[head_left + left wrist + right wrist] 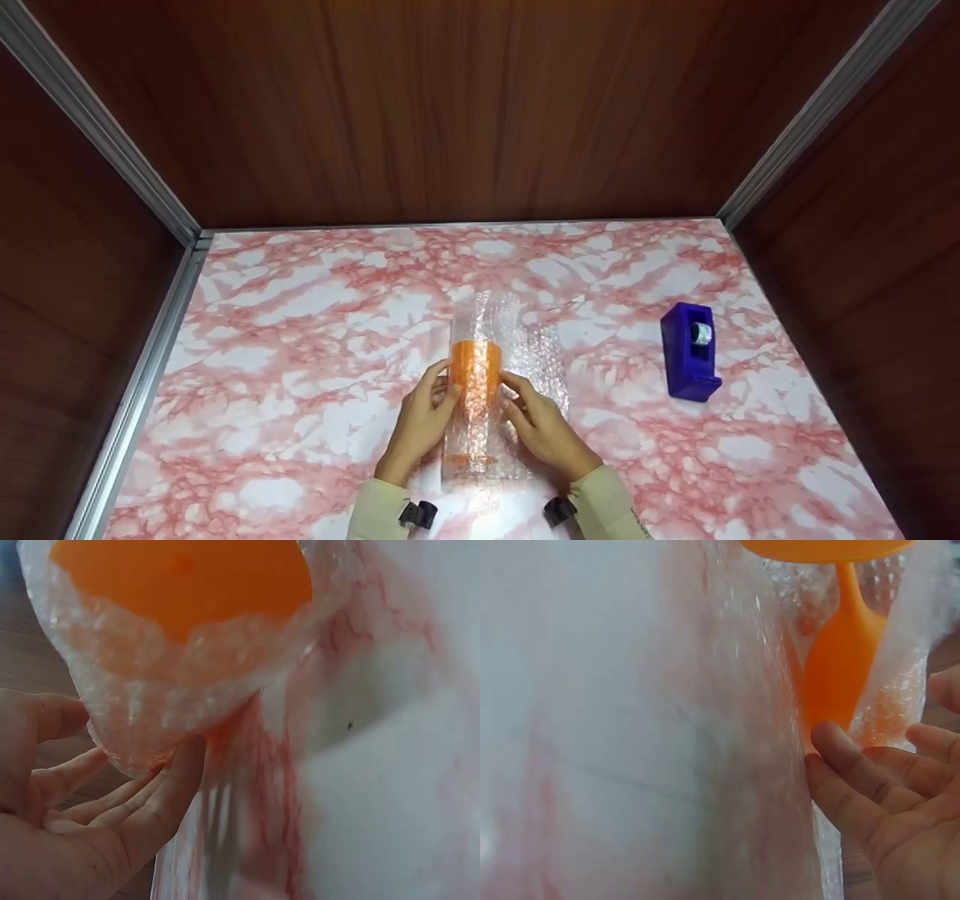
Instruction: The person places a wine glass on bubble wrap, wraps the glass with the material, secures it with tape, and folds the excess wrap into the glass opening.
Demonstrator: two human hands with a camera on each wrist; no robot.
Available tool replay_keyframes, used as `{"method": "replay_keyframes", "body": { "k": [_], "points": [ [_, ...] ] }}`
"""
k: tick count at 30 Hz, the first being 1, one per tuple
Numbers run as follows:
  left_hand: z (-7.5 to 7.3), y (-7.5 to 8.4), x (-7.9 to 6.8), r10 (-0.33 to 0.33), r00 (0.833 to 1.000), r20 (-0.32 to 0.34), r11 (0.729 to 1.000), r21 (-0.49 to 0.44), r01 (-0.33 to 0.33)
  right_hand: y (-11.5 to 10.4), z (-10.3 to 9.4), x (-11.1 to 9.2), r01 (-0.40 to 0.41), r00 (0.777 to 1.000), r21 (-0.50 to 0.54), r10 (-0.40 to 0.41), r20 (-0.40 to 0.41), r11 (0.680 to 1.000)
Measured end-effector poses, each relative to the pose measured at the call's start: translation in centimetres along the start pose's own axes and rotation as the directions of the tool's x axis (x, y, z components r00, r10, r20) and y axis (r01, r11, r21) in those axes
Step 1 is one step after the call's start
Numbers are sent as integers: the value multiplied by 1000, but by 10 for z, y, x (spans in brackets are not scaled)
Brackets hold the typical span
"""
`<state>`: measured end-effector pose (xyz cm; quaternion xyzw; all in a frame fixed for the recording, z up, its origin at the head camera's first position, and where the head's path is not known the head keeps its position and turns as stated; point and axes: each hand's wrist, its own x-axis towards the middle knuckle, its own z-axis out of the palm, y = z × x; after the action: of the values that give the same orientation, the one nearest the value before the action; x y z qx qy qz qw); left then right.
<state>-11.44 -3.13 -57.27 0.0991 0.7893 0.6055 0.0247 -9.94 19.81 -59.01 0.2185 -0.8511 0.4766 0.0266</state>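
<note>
An orange goblet [476, 367] lies on its side with clear bubble wrap [491, 307] around it. Its round base [187, 585] faces the left wrist camera, and its stem and bowl [844, 660] show through the open end of the wrap in the right wrist view. My left hand [421, 424] holds the roll from the left, thumb and fingers bent about the plastic. On the other side my right hand [547, 431] holds it with fingertips against the wrap. Some fingertips are hidden behind the roll.
A loose flap of the bubble wrap spreads to the right of the roll. Farther right stands a purple tape dispenser [686, 356] with a roll of tape. The pink-and-white marbled table [300, 337] is bordered by brown wood panels [450, 112] and metal rails.
</note>
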Motion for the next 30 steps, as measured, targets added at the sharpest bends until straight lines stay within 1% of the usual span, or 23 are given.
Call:
{"method": "replay_keyframes", "body": {
  "k": [3, 6, 9, 11, 14, 19, 21, 24, 27, 30],
  "points": [
    [-1, 0, 1, 16, 1000, -2, 1000, -4, -16, -1, 1, 1, -9, 1000, 12, 9, -4, 1000],
    [-2, 1, 1, 22, 1000, -1, 1000, 4, -22, -2, 2, 1, -12, 1000, 6, 12, -26, 1000],
    [-2, 1, 1, 29, 1000, 0, 999, 16, -29, -1, 3, 1, 9, 998, 21, -8, -58, 1000],
    [-2, 3, 1, 30, 1000, 0, 999, 28, -30, -2, 4, 1, 16, 998, 38, -14, -58, 999],
    [-3, 5, 2, 34, 999, -9, 998, 50, -34, -3, 4, 1, 12, 999, 55, -10, -41, 998],
    [-3, 6, 1, 46, 999, -26, 995, 90, -43, -5, 4, 1, -9, 1000, 140, 10, -7, 990],
    [-3, 6, 1, 60, 998, -29, 993, 103, -57, -6, 5, 1, -25, 1000, 186, 24, 9, 982],
    [-4, 6, 1, 83, 996, -32, 991, 106, -79, -6, 5, 1, -47, 999, 218, 40, 35, 975],
    [-4, 5, 0, 92, 995, -41, 991, 98, -87, -23, 0, 3, -66, 997, 259, 53, 59, 964],
    [-5, 5, 0, 75, 996, -42, 994, 84, -71, -38, -5, 5, -77, 996, 300, 57, 75, 951]
  ]
}}
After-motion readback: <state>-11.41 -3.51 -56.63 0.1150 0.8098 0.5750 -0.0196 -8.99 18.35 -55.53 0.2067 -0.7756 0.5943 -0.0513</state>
